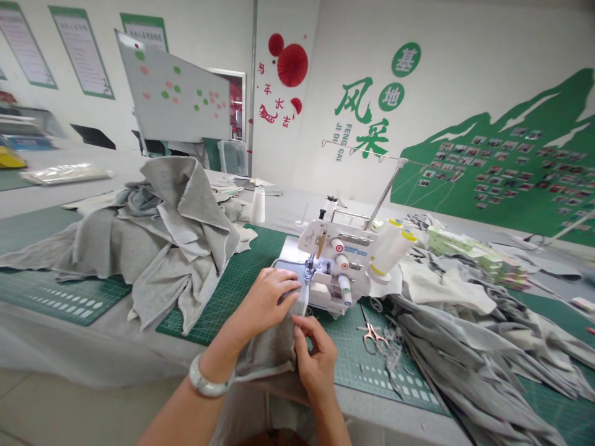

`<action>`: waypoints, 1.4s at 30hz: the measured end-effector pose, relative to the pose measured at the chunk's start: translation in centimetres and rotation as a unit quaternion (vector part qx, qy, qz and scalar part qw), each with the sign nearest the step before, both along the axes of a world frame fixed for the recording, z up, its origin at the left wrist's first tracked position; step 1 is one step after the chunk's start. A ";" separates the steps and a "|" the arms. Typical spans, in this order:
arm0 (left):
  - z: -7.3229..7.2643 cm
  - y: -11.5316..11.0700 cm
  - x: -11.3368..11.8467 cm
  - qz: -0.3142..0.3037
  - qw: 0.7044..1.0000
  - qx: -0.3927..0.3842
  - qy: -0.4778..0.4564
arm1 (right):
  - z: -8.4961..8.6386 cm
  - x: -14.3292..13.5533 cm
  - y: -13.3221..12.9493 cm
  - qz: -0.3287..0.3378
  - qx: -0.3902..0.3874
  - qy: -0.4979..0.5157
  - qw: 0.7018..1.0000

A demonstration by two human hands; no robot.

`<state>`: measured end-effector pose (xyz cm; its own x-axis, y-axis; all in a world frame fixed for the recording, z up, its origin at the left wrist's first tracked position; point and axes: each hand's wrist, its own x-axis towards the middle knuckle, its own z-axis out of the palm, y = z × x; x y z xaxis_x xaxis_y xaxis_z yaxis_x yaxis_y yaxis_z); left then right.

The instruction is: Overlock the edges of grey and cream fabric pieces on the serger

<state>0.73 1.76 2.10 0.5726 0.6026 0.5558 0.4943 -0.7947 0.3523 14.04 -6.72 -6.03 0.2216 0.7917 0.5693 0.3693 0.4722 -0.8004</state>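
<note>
A white overlock sewing machine (337,263) stands on a green cutting mat (223,285), its lamp lit. Grey fabric (274,347) runs from under the presser foot down over the table's front edge. My left hand (267,297) lies on the fabric just left of the needle area, fingers stretched out, a pale bangle on its wrist. Nearer the table edge, my right hand (313,353) pinches the fabric's right edge between thumb and forefinger. Scissors (374,339) with copper-coloured handles rest on the mat to the right, beside thread scraps (395,359).
A heap of grey fabric (162,229) sits at the left, and more grey and white cloth (465,334) is piled at the right. White thread cones (388,248) stand behind the machine's right side; another cone (258,206) is at its left.
</note>
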 end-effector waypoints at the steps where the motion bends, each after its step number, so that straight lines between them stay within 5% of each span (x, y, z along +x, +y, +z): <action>1: -0.1 0.1 0.0 0.002 1.000 0.000 0.002 | 0.0 0.0 0.0 0.001 -0.002 0.000 1.000; 42: -0.6 -0.7 0.2 0.005 1.000 0.006 0.014 | 0.2 -0.1 0.3 -0.028 -0.029 0.008 0.999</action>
<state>0.96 1.08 1.54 0.5815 0.6012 0.5480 0.5114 -0.7941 0.3284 13.99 -6.41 -5.86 0.2752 0.8092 0.5192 0.3808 0.4041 -0.8317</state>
